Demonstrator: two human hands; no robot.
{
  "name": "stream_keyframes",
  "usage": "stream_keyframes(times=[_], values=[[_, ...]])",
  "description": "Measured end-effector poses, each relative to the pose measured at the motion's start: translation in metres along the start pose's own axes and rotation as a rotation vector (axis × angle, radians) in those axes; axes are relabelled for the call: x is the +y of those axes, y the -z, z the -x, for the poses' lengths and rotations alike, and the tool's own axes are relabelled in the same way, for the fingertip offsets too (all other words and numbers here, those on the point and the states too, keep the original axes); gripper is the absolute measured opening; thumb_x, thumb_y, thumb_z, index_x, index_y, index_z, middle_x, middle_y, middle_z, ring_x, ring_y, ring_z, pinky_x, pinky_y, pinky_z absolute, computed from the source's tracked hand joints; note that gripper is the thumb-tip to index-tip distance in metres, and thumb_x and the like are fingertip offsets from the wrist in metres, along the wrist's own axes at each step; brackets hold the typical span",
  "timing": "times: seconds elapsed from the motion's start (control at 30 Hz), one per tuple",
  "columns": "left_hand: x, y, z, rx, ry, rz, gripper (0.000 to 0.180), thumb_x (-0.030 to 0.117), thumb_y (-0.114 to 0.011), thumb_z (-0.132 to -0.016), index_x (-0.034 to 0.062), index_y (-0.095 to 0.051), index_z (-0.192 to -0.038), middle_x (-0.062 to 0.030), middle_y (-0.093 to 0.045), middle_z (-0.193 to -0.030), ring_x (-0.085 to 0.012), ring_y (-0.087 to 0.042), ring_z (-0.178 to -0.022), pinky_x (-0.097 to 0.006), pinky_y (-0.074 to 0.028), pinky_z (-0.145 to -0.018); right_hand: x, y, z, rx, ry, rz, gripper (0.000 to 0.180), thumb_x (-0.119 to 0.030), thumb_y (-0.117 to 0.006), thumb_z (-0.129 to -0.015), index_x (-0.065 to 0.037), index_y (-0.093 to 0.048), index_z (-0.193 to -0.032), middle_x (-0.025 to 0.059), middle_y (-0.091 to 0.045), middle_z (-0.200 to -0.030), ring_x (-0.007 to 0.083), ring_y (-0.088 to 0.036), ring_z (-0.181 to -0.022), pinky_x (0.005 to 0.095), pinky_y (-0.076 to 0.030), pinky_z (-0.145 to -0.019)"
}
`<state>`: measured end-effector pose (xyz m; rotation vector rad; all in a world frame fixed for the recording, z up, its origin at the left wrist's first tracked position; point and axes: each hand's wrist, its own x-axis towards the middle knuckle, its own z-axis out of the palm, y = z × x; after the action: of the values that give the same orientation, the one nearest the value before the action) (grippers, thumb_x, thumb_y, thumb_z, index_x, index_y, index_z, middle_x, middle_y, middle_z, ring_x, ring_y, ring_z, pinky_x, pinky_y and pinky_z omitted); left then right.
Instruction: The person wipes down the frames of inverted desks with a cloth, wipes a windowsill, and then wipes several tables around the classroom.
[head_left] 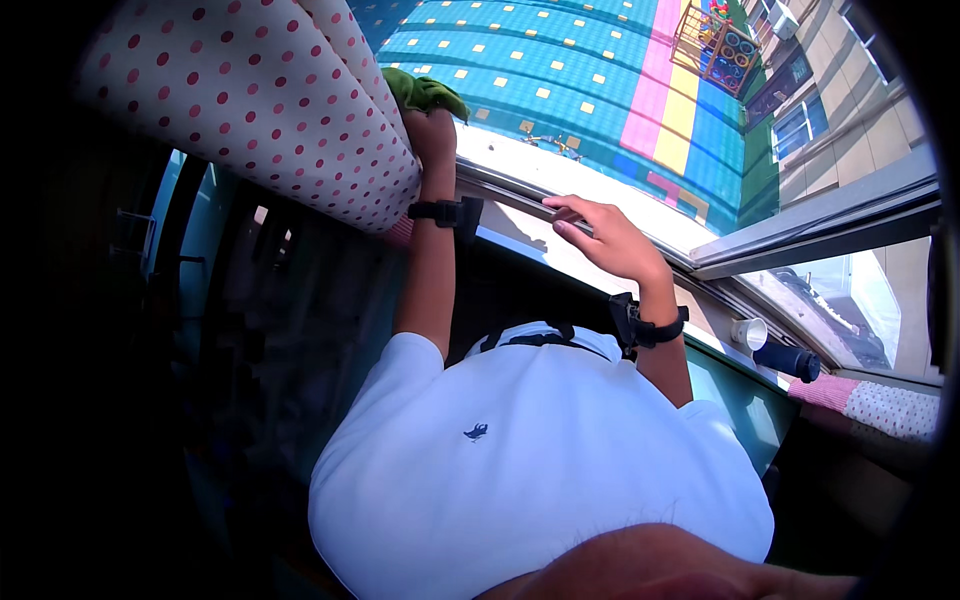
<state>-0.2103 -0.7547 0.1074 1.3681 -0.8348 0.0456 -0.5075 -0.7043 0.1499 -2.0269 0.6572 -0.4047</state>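
Out past the edge of the window opening, my left hand [432,138] is closed on a green cloth [424,92]. The cloth covers most of its fingers. A polka-dot curtain [270,90] hangs right beside that wrist. My right hand [612,240] hovers by the inner edge of the window sill [520,232], holding nothing, with its fingers stretched out and thumb apart. Whether its fingertips touch the window track [500,187] I cannot tell. Each wrist carries a black strap with a small device on it.
On the right of the sill, a white cup [748,333] stands beside a dark bottle [787,361] lying on its side. A window frame [820,235] angles across there. A second gathered curtain [890,408] is at the far right. Outside lies a colourful play yard [540,70], far below.
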Motion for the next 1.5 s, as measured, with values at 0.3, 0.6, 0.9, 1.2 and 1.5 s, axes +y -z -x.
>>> stream_keyframes(times=[0.3,0.6,0.9,1.2,1.5], values=[[0.095,-0.009,-0.052,-0.206,-0.344,0.229,0.055,0.004,-0.055,-0.081,-0.0021,-0.036,-0.133,-0.0246,-0.053,-0.112,-0.0331,-0.054,-0.103,-0.043,-0.043,-0.093,0.0,0.032,0.083,1.006,0.226,0.597,0.017,0.001,-0.062,-0.084,-0.003,-0.067,-0.099,0.0114,-0.059,-0.102,0.0244,-0.056,-0.096,0.0337,-0.046,-0.084],[0.1,-0.011,-0.021,-0.19,-0.821,-0.212,0.055,0.007,-0.073,-0.07,0.0034,-0.05,-0.12,-0.0203,-0.047,-0.114,-0.042,-0.046,-0.109,-0.048,-0.041,-0.092,0.04,0.093,0.105,1.451,0.153,0.944,0.012,-0.011,-0.064,-0.086,-0.003,-0.061,-0.095,0.011,-0.047,-0.11,0.024,-0.045,-0.106,0.0363,-0.038,-0.092],[0.004,-0.016,0.142,-0.421,0.001,-0.111,0.074,0.002,-0.07,-0.068,0.0001,-0.031,-0.131,-0.0229,-0.038,-0.12,-0.0407,-0.041,-0.109,-0.047,-0.037,-0.096,0.08,0.118,0.085,1.624,0.219,1.166,0.015,-0.02,-0.063,-0.087,-0.008,-0.055,-0.093,0.0108,-0.045,-0.109,0.0241,-0.04,-0.106,0.0382,-0.03,-0.092],[0.077,-0.05,0.024,-0.227,-0.723,-0.264,0.039,0.018,-0.071,-0.079,0.0082,-0.057,-0.114,-0.0145,-0.05,-0.116,-0.0366,-0.045,-0.11,-0.049,-0.037,-0.094,0.099,0.124,0.098,1.514,0.251,1.352,0.02,-0.021,-0.061,-0.085,-0.012,-0.051,-0.099,0.009,-0.045,-0.112,0.0231,-0.043,-0.106,0.0357,-0.031,-0.089],[0.077,-0.102,0.179,-0.65,-0.402,-0.204,0.036,0.035,-0.061,-0.081,0.0182,-0.057,-0.113,-0.0091,-0.054,-0.118,-0.0352,-0.043,-0.121,-0.058,-0.024,-0.106,0.101,0.118,0.108,1.455,0.367,1.248,0.014,-0.021,-0.051,-0.09,-0.007,-0.051,-0.092,0.0157,-0.044,-0.115,0.0278,-0.044,-0.108,0.0398,-0.036,-0.094]])
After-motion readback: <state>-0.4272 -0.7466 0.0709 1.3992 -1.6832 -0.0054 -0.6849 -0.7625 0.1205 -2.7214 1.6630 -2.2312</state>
